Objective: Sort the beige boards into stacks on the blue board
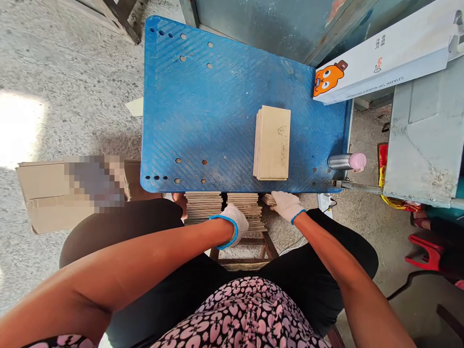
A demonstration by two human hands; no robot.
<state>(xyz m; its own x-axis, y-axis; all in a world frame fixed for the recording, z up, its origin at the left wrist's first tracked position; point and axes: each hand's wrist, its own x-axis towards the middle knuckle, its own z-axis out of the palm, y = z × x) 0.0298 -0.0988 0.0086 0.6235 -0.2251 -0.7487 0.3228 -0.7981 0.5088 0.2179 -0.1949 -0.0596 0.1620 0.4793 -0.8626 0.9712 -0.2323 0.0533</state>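
Observation:
Both my hands wear white gloves with blue cuffs and reach under the near edge of the blue plastic table (pixel 217 111). My left hand (pixel 234 221) rests on a stack of thin wooden boards (pixel 246 208) piled below the table. My right hand (pixel 286 205) curls around the end of a few boards (pixel 268 198) at the right of that pile. A second stack of boards (pixel 202 207) stands to the left. On the table top lies a neat pile of pale rectangular boards (pixel 272 142).
A metal flask with a pink cap (pixel 347 161) lies at the table's right edge. A white printed carton (pixel 384 53) leans at top right beside a grey metal machine (pixel 424 135). A cardboard box (pixel 54 193) sits on the concrete floor at left, a red stool (pixel 427 253) at right.

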